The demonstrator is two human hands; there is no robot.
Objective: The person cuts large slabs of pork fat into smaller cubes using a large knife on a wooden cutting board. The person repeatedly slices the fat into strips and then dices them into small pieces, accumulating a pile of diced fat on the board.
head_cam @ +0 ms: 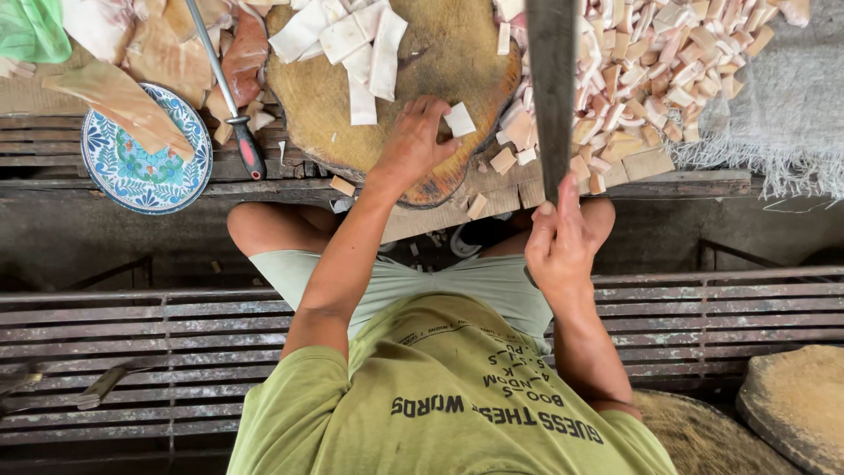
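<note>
pinching white piece (459,120) in left hand (411,141)

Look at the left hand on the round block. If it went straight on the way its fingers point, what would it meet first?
The left hand would probably first meet the white strips lying further along the chopping block; depth is hard to judge.

One round chopping block (440,79), one long cleaver (552,88), one patterned plate (145,167) left of the block, one sharpening steel (230,97), two hands; cut pieces (668,62) right of the block, too many to count.

Single head view, looking steeply down, close over chopping block (396,97)
</note>
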